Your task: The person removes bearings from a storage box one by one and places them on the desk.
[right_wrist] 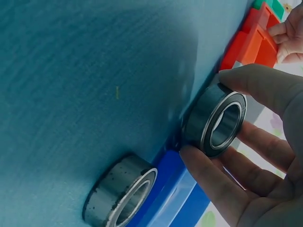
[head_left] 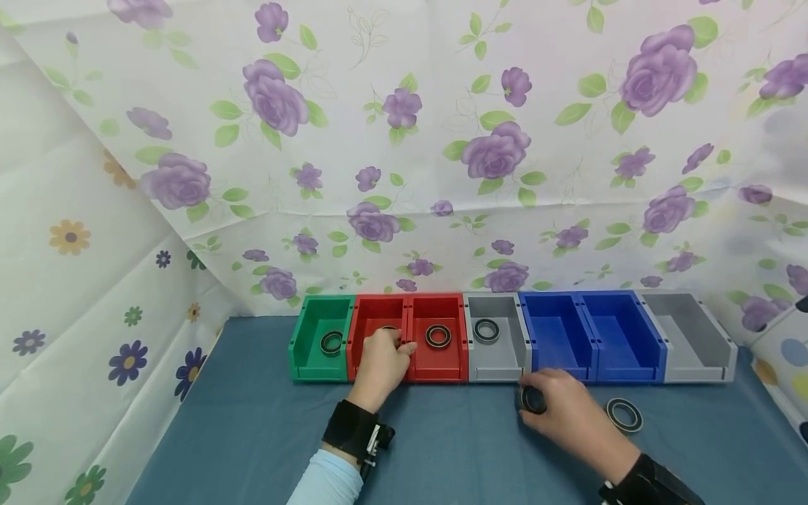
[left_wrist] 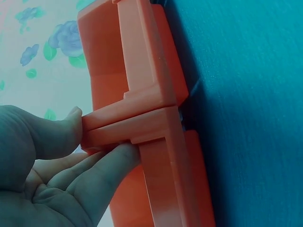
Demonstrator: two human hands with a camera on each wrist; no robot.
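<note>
My left hand (head_left: pixel 381 361) pinches the adjoining side walls of two red bins (left_wrist: pixel 128 118), thumb on one side and fingers on the other. A bearing (head_left: pixel 388 327) in the left red bin is mostly hidden behind that hand. Another bearing (head_left: pixel 428 337) lies flat in the right red bin (head_left: pixel 437 369). My right hand (head_left: pixel 562 407) holds a dark-sided bearing (right_wrist: pixel 201 118) on edge between thumb and fingers, in front of the grey and blue bins. Behind that hand, a loose bearing (head_left: pixel 639 419) lies on the blue cloth.
The bins stand side by side against a flowered backdrop. The green bin (head_left: pixel 303 361) and the left grey bin (head_left: pixel 499 365) each hold a bearing. Two blue bins (head_left: pixel 621 337) and another grey bin (head_left: pixel 688 337) continue the row rightward. Blue cloth (head_left: pixel 467 449) covers the table.
</note>
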